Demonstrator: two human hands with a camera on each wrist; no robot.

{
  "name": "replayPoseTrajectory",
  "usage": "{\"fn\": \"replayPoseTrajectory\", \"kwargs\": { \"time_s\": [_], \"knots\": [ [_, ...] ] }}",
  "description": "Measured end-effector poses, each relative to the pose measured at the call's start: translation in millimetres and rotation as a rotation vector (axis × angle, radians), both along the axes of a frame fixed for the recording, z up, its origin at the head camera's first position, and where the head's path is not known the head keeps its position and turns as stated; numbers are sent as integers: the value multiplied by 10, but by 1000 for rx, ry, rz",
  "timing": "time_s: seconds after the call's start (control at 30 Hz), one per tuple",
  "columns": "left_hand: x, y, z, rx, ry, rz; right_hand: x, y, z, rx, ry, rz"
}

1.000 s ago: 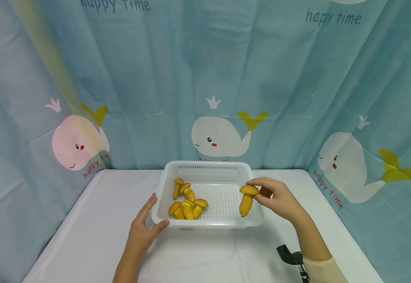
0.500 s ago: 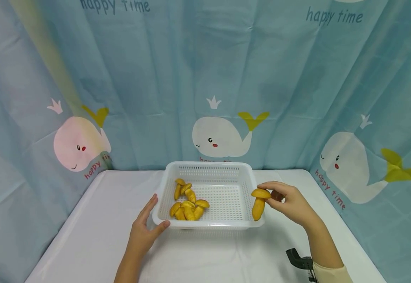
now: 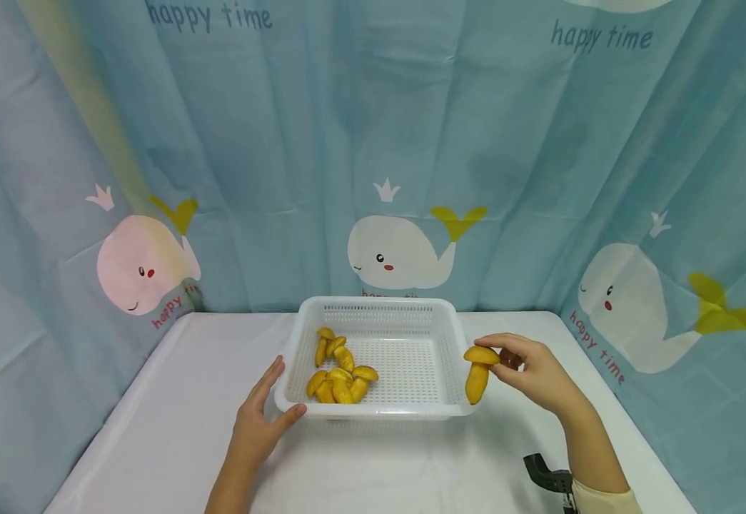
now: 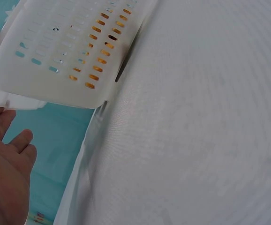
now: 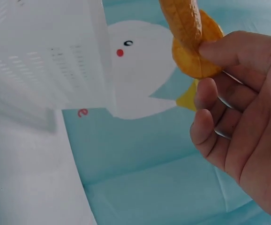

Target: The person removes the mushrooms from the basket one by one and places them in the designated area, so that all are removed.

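Pinched by its cap between thumb and fingers of my right hand (image 3: 530,371) is a yellow mushroom (image 3: 477,375), stem pointing down, overlapping the basket's right rim in the head view. The right wrist view shows the thumb against the cap's underside, with the mushroom (image 5: 191,42) beside the basket wall. A white perforated plastic basket (image 3: 405,410) stands on the table. Several more yellow mushrooms (image 3: 340,385) lie in its left half. My left hand (image 3: 257,425), fingers extended, rests at the basket's front left corner, thumb on the rim.
The basket sits on a white-covered table (image 3: 373,464), near its back edge. A light blue curtain (image 3: 250,143) with whale prints hangs behind and at both sides. A black camera mount (image 3: 546,475) is worn on the right wrist.
My right hand has moved right with the mushroom, from over the basket's inside to its right rim. The left hand and the basket have stayed in place.
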State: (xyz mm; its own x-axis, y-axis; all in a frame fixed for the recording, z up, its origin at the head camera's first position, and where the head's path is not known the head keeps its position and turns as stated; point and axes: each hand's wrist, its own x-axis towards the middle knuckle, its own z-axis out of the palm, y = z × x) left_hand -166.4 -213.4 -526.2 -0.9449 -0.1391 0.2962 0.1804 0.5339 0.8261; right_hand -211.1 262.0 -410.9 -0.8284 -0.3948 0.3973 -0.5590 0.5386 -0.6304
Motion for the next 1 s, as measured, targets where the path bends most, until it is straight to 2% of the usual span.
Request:
{"fn": "replayPoseTrajectory", "kwargs": {
  "time_s": [0.27,0.5,0.8,1.0],
  "knots": [
    [-19,-16,-19,6,4,-10,-50,121,-71,13,-82,-101],
    [-14,-19,-17,12,2,-1,-123,275,-134,-35,-198,-147],
    [-8,-11,-4,13,10,-6,-238,409,-312,-40,-260,-204],
    [-12,6,-14,13,9,0,-335,479,-455,-15,-273,-240]
  ]
}}
